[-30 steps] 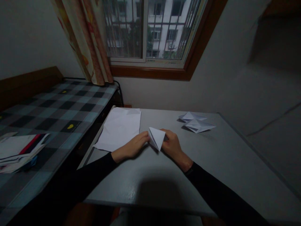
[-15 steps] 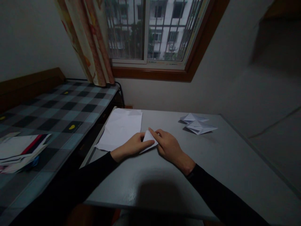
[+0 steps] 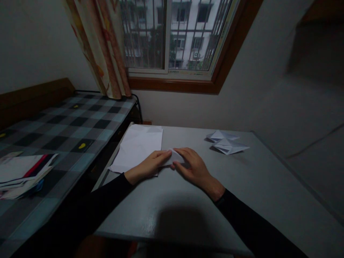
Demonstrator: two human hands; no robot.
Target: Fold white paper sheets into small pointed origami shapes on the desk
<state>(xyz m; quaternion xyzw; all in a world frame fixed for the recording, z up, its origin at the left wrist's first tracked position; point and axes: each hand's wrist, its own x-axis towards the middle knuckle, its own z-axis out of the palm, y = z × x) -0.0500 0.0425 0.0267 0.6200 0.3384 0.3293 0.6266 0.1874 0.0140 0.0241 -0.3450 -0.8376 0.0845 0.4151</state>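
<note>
Between my two hands is a small folded piece of white paper (image 3: 176, 157), partly covered by the fingers. My left hand (image 3: 149, 165) grips its left side, thumb on top. On the right side, my right hand (image 3: 195, 166) pinches the paper with thumb and fingers. Both hands are just above the grey-white table (image 3: 188, 200). Beyond my left hand lies a stack of white paper sheets (image 3: 139, 145). Two folded paper shapes with pointed ends rest at the back right; the nearer folded paper shape (image 3: 228, 146) overlaps the view of the farther one (image 3: 220, 135).
Left of the table stands a bed with a checked cover (image 3: 88, 125), bearing a pile of papers or bags (image 3: 25, 172). A window (image 3: 172, 39) with a patterned curtain (image 3: 104, 46) is behind the table. The wall runs along the right.
The folded paper has been turned and tilted between my hands. My left thumb has moved up along it, and my right fingers have shifted from its tip to its right side.
</note>
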